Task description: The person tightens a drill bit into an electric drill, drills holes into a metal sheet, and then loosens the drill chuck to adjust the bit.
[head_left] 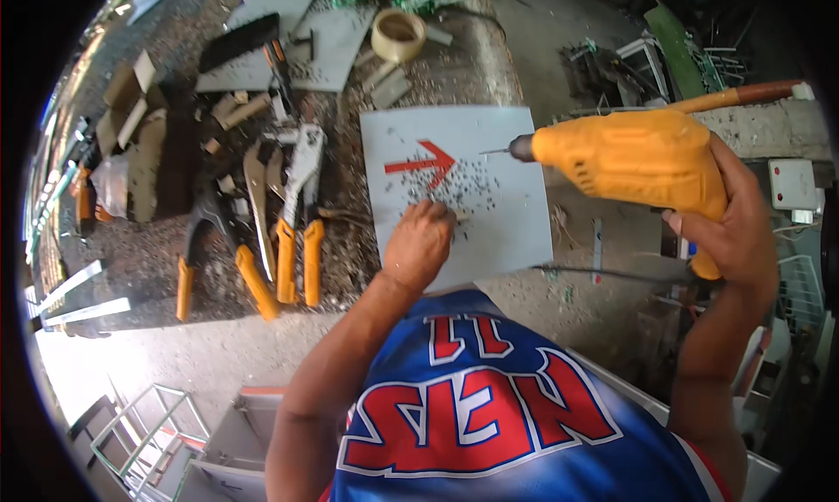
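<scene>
My right hand [734,222] is wrapped round the grip of a yellow power drill [629,157]. The drill is held up at the right with its thin bit [495,152] pointing left, over a pale sheet [516,240] with a red arrow [424,164] on it. Small dark bits [459,187], too small to name, are scattered on the sheet. My left hand [421,240] rests on the sheet beside them, its fingers curled and pressed together. Whatever is in those fingers is too small or hidden to make out.
Left of the sheet lie several yellow-handled hand tools [287,257] on a littered, worn bench. A tape roll [398,36] sits farther back. At the right are a wooden handle [743,96], a white box [791,185] and a dark cable [612,275].
</scene>
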A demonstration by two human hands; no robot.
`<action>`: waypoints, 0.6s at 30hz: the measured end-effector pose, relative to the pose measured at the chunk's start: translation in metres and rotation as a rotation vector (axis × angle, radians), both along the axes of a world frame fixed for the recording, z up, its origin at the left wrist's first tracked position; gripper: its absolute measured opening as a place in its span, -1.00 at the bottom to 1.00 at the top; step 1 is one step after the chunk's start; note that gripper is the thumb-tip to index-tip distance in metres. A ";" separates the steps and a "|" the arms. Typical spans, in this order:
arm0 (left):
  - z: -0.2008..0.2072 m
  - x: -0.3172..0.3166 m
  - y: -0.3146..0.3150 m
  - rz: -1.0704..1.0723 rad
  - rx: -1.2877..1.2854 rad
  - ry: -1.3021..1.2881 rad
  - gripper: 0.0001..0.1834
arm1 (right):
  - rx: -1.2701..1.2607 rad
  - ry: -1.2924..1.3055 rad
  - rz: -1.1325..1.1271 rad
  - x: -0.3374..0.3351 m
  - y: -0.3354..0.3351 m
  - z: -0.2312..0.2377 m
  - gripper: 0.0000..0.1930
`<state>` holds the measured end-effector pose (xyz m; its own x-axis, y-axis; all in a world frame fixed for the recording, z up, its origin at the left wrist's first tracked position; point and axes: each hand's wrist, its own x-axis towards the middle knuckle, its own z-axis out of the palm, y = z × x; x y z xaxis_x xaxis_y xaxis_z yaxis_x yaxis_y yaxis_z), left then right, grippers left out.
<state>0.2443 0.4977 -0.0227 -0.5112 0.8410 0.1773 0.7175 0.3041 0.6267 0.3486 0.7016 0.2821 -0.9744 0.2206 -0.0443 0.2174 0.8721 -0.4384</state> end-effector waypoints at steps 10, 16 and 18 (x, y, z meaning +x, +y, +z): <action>0.033 -0.073 -0.004 0.479 0.183 -0.093 -0.88 | -1.322 0.291 -0.734 0.050 0.064 -0.216 -0.69; 0.024 -0.155 0.047 0.512 0.026 0.085 -0.82 | -1.678 0.425 -0.758 0.016 0.022 -0.281 -0.64; 0.019 -0.170 0.051 0.452 -0.067 0.247 -0.73 | -1.619 0.519 -0.749 0.014 0.023 -0.267 -0.58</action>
<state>0.0739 0.5490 -0.0038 -0.7757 0.5595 0.2920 0.6293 0.6513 0.4240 0.3627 0.7251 0.0150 -0.6888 0.6102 -0.3914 -0.0999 -0.6146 -0.7825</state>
